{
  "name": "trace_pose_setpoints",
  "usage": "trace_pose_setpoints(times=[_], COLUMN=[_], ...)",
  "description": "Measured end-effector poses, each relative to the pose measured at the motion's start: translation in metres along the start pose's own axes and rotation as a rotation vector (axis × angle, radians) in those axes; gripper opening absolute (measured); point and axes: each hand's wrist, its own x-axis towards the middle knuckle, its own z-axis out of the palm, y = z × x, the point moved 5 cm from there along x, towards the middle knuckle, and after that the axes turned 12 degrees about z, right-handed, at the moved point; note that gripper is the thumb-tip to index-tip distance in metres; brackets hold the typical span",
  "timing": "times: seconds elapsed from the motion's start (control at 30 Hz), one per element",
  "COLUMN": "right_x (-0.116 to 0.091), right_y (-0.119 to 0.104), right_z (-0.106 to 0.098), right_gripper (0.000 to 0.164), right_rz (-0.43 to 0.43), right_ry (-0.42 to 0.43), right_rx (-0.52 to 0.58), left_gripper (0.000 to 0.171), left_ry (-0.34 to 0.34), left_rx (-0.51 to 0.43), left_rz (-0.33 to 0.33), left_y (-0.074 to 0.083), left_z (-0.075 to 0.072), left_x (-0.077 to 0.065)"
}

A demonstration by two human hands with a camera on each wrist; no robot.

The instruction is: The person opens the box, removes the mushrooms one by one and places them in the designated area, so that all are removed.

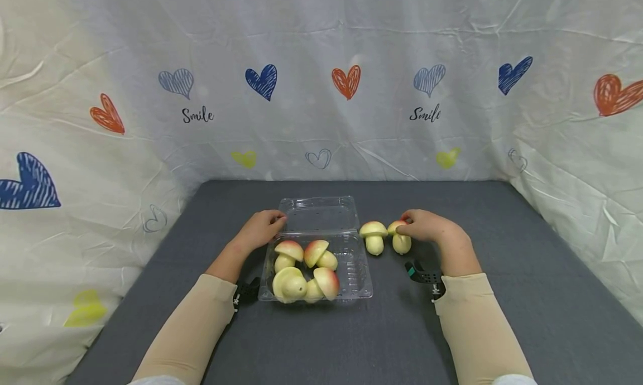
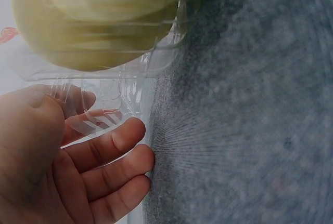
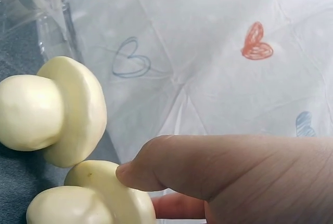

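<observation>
A person's left hand (image 1: 260,230) appears to pinch the left edge of a clear plastic clamshell container (image 1: 355,270) near its hinge, thumb and index finger narrowly spaced and the other fingers loosely bent, a hold that probably steadies the light box; whether they grip lid or base is hard to tell. The transparent lid (image 1: 321,215) lies folded back behind the container's base. Inside the container, four mushroom-shaped pieces (image 1: 288,251), pale yellow with red-blushed caps, sit grouped toward the left, the ribbed floor showing at right. To the container's right, on the dark bench (image 1: 331,346), the right hand (image 1: 427,226) holds the outer mushroom piece (image 1: 401,244), its fingers closed about the cap, whose broad rim likely offers a surer grip than the rounded stem. The inner mushroom piece (image 1: 374,241) rests untouched between that hand and the container. A heart-printed white curtain (image 1: 301,17) hangs behind the container.
</observation>
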Motion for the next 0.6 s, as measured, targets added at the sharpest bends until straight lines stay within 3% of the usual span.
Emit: trace_pose_setpoints(times=[0.17,0.37,0.6], right_x=[-0.004,-0.007,-0.011], right_y=[-0.003,-0.01,-0.022], right_z=[-0.004,-0.009,-0.014], right_gripper=[0.062,0.063,0.063], right_rz=[-0.019,-0.08,-0.164], right_ry=[-0.006,0.071,0.111], right_rx=[0.012,0.027,0.139], left_gripper=[0.041,0.041,0.041], left_ry=[-0.002,-0.001,0.002], left_rx=[0.0,-0.001,-0.006], left_rz=[0.002,0.0,0.003], left_y=[0.0,-0.001,0.0], left_z=[0.0,0.001,0.0], left_x=[0.0,0.0,0.001])
